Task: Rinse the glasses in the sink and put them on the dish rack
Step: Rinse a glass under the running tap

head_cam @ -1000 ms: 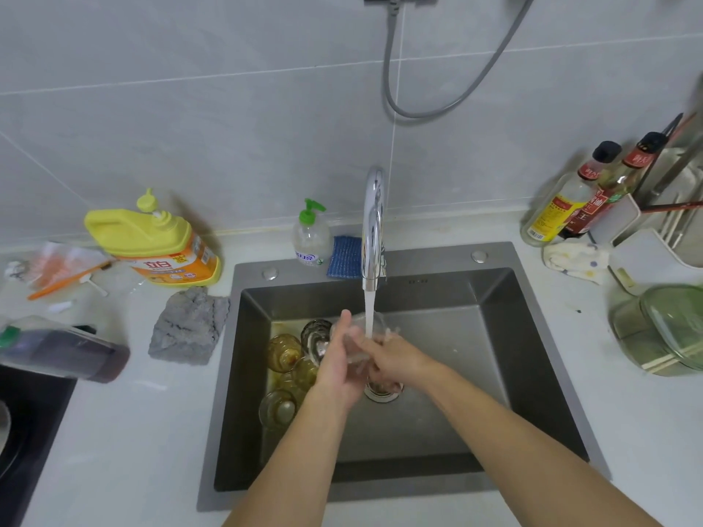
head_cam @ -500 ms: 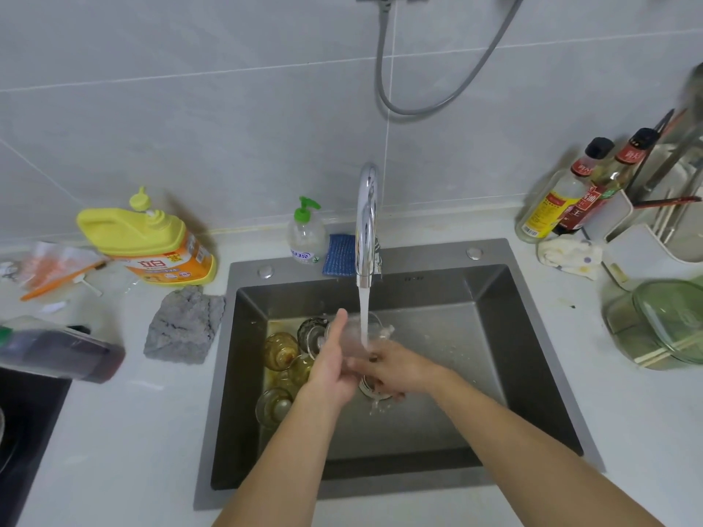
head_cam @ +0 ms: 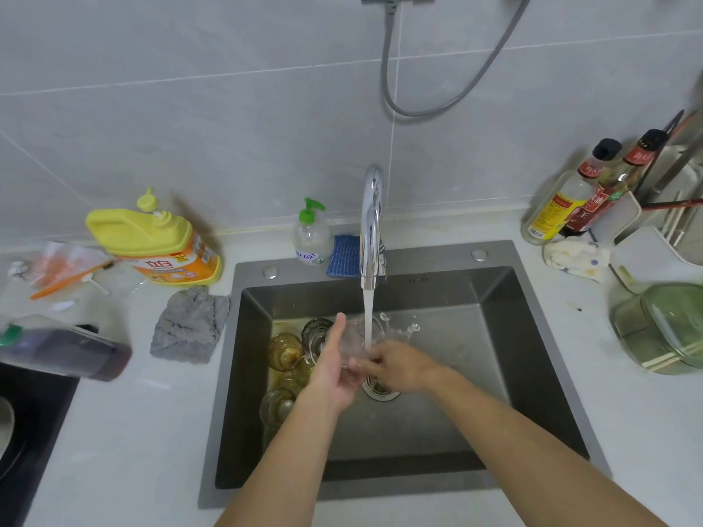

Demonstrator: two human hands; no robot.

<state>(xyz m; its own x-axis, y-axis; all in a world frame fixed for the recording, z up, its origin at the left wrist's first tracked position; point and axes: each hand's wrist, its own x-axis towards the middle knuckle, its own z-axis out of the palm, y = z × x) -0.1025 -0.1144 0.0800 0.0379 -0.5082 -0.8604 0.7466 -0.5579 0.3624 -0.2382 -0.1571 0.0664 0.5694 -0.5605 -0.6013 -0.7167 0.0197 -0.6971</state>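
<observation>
The left hand (head_cam: 334, 368) is cupping a clear glass (head_cam: 359, 336) under the faucet (head_cam: 371, 222) so water is flushing it; the right hand (head_cam: 399, 368) is touching it, grip unclear, above the sink (head_cam: 532, 393).

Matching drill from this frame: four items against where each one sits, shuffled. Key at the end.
Items
1. clear glass
2. grey cloth
3. blue sponge
4. green lidded bowl

Places
a. on the counter, right of the sink
b. on the sink's back ledge, beside the tap
c. in the left hand, under the running water
d. on the counter, left of the sink

Pairs: 1-c, 2-d, 3-b, 4-a
</observation>
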